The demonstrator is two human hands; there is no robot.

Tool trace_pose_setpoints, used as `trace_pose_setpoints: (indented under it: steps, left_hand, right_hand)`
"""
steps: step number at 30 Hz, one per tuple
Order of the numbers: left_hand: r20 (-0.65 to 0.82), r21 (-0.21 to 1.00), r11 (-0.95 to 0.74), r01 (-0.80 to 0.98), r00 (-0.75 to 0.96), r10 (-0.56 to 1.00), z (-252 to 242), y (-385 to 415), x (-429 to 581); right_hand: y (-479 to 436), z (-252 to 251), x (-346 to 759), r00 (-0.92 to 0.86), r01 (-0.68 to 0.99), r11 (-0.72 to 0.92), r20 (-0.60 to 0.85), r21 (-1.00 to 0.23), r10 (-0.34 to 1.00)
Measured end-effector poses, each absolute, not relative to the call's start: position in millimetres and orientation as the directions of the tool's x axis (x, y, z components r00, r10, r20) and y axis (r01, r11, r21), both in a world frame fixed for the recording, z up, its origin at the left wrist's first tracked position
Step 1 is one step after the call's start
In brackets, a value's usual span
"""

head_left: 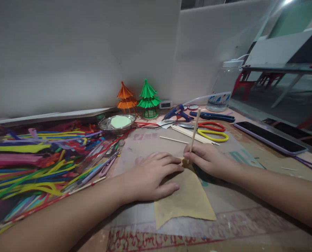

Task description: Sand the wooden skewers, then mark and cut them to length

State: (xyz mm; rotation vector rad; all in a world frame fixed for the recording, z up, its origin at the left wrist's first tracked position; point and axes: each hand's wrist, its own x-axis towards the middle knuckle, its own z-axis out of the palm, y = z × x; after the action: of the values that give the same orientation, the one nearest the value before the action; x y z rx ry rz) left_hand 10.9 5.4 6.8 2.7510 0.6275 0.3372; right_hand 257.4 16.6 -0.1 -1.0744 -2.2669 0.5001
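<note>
My left hand (156, 176) lies flat with its fingers spread, pressing on a yellowish sheet of paper (187, 203) with a ragged lower edge. Pinched between the thumb and fingers of my right hand (208, 159) is a thin wooden stick (195, 129), nearly upright, its lower end at the paper's top edge. What the stick's tip touches is partly hidden by my fingers. Just beyond my right hand lie several flat pale sticks (191, 134) and a single thin stick (173, 139) on the translucent sheet that covers the table.
Colourful pipe cleaners (40, 164) crowd the left. Along the back stand a metal bowl (103, 124), orange (125, 96) and green (148, 96) pagoda models, a blue glue gun (177, 112) and a plastic jar (222, 87). Scissors (213, 135), a blue cutter (213, 116) and a phone (270, 137) lie right.
</note>
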Motion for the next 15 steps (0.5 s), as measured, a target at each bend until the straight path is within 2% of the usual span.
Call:
trace_pose_setpoints:
  steps: [3, 7, 12, 15]
  left_hand:
    - [0.162, 0.334, -0.863, 0.38, 0.879, 0.449, 5.9, 5.9, 10.5]
    - [0.166, 0.327, -0.861, 0.389, 0.873, 0.458, 4.5, 6.5, 10.1]
    - [0.152, 0.326, -0.862, 0.389, 0.878, 0.454, 6.1, 5.3, 10.5]
    - [0.149, 0.325, -0.856, 0.403, 0.871, 0.467, 6.9, 4.6, 10.2]
  right_hand:
    - [16.1, -0.4, 257.8, -0.542, 0.539, 0.613, 0.32, -0.578, 0.777]
    - [17.6, -0.9, 257.5, -0.48, 0.6, 0.578, 0.328, -0.553, 0.813]
    - [18.4, -1.3, 255.5, -0.549, 0.535, 0.632, 0.338, -0.561, 0.765]
    - [17.6, -1.5, 255.1, -0.51, 0.572, 0.621, 0.36, -0.536, 0.781]
